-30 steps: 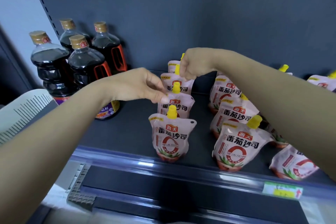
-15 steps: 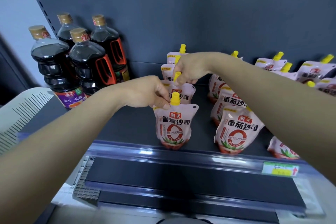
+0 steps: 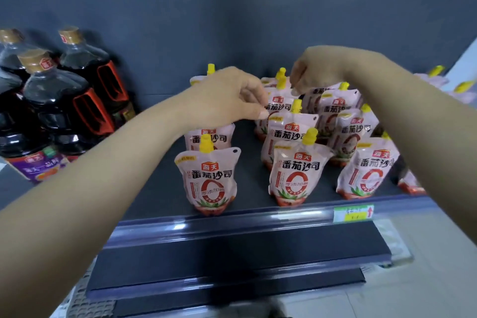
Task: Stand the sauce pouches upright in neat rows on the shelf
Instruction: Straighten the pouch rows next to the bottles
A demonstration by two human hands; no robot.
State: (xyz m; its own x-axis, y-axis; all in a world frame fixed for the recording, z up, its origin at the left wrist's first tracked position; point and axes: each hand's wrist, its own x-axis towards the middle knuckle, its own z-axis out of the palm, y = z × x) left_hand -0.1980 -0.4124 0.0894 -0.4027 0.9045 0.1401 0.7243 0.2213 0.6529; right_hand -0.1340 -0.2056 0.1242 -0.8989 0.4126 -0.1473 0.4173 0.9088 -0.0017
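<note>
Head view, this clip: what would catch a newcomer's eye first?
Pink stand-up sauce pouches with yellow spouts fill the dark shelf in rough rows, front ones upright at the edge. Both bare hands reach over them: the left hand above the left row, the right hand at the back pouches. Dark sauce bottles with gold caps stand at left.

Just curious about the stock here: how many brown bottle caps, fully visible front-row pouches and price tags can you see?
Brown bottle caps: 3
Front-row pouches in full view: 3
Price tags: 1
Total: 7
</note>
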